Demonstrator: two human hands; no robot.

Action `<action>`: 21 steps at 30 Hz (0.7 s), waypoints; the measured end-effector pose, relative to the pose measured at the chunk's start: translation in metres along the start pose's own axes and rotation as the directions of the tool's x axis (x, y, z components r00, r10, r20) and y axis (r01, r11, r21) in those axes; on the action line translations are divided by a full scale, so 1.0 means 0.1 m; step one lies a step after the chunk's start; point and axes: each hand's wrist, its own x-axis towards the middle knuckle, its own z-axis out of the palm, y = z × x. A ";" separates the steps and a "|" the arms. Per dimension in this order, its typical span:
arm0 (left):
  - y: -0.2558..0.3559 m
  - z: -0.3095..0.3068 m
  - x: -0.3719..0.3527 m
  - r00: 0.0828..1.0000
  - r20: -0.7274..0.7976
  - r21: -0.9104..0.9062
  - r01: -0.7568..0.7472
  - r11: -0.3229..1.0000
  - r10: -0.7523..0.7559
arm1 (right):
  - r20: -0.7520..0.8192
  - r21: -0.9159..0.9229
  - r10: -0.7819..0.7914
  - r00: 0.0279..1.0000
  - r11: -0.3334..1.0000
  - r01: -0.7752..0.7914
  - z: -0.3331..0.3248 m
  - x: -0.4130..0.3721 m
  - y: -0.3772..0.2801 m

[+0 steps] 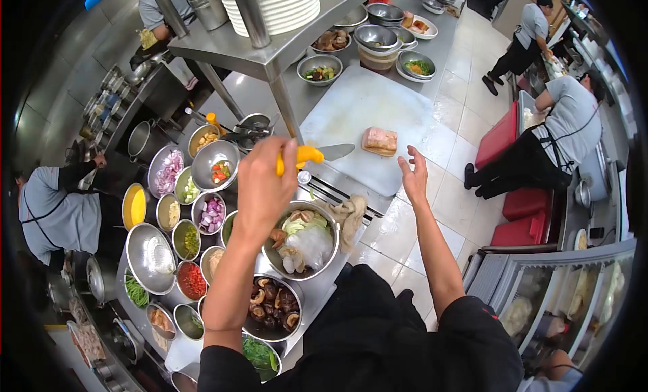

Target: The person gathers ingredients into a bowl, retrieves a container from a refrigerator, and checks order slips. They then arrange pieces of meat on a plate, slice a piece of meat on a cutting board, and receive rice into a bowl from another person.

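Observation:
My left hand (264, 183) is wrapped round the yellow handle of a kitchen knife (335, 151). Its blade points right, above the near left part of a white cutting board (368, 98). On that board lies a block of pork belly (379, 141), pale on top with layered sides; the blade tip is close to it but apart. My right hand (414, 176) is open beside the board's right edge, fingers apart and holding nothing. Below the knife stands a steel pot (302, 264) with cabbage, mushroom and translucent noodles.
Bowls of chopped onion (212, 213), red pepper (192, 281) and dark mushrooms (273, 309) crowd the left counter. A crumpled cloth (349, 220) lies by the pot. A steel shelf (270, 51) with stacked plates rises ahead. Co-workers stand left and right (567, 128).

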 end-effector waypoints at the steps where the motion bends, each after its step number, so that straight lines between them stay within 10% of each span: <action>1: -0.05 -0.01 -0.09 1.000 -0.003 -0.011 -0.005 1.000 0.005 | -0.006 -0.044 -0.021 1.000 0.999 0.020 -0.03 -0.01 -0.01; 4: -0.14 -0.20 -0.39 0.988 0.099 0.030 0.114 0.993 -0.117 | 0.011 -0.112 -0.023 1.000 0.993 0.024 -0.06 0.11 -0.09; 6: -0.09 -0.36 -0.50 0.554 0.558 -0.058 0.769 0.637 -0.618 | 0.063 -0.032 -0.072 0.995 0.997 0.074 0.02 0.29 -0.04; 7: -0.13 -0.37 -0.56 0.554 0.550 -0.054 0.771 0.635 -0.625 | 0.083 -0.011 -0.093 0.992 0.995 0.094 0.07 0.38 -0.03; 9: -0.23 -0.35 -0.66 0.340 0.756 -0.289 0.940 0.180 -0.560 | 0.145 0.017 -0.064 0.987 0.998 0.063 0.18 0.54 -0.01; 12: -0.20 -0.37 -0.68 0.170 0.838 -0.283 0.948 -0.146 -0.518 | 0.296 0.091 0.001 0.955 0.995 -0.030 0.32 0.69 0.09; 21: 0.45 -0.01 -0.83 0.052 0.937 -0.285 0.685 -0.671 -0.345 | 0.316 0.278 -0.123 0.941 0.960 0.033 0.34 0.68 0.23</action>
